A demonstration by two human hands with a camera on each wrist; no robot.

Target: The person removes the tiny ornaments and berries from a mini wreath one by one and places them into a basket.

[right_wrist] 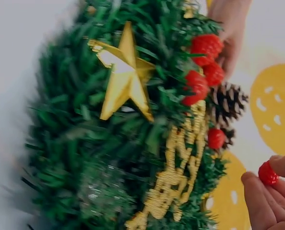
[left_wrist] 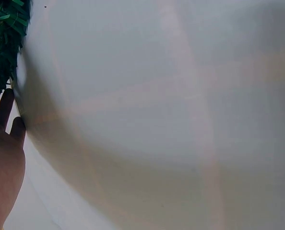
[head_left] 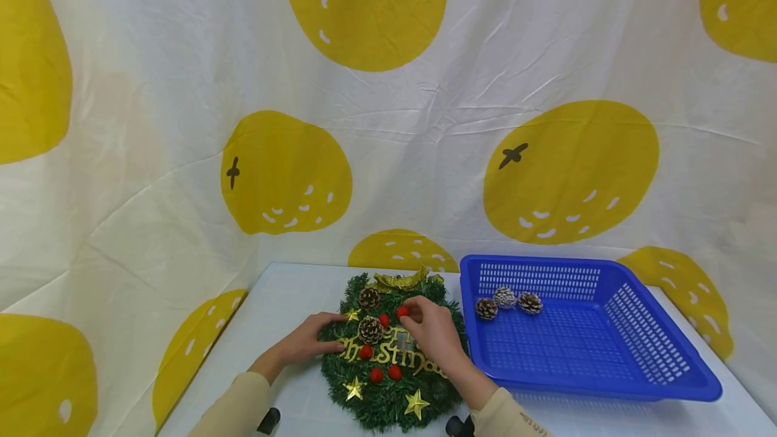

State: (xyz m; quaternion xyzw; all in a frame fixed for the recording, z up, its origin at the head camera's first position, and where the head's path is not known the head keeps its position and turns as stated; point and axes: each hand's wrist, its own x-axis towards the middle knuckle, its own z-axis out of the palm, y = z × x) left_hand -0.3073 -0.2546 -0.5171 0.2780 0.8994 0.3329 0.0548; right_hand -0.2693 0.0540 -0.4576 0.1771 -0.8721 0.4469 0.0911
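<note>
Through my cameras, a bristly green tinsel wreath (head_left: 382,404) bears glossy gold stars (head_left: 417,404) and woody brown pine cones (head_left: 371,330). Over it, my right hand (head_left: 434,330) pinches a bumpy round red berry (right_wrist: 268,173) and hides some embossed gold lettering (right_wrist: 165,191). My left hand's (head_left: 311,338) fingers spread loosely against the wreath's left edge. Right of the wreath, a blue perforated plastic basket (head_left: 564,346) holds three white-tipped cones (head_left: 505,297).

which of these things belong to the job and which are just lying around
Part of the job:
green wreath
red berry pinched in the right grip
probably the pine cones in the blue basket, resembling those on the wreath

Just surroundings:
fruit-print cloth
white table
</note>
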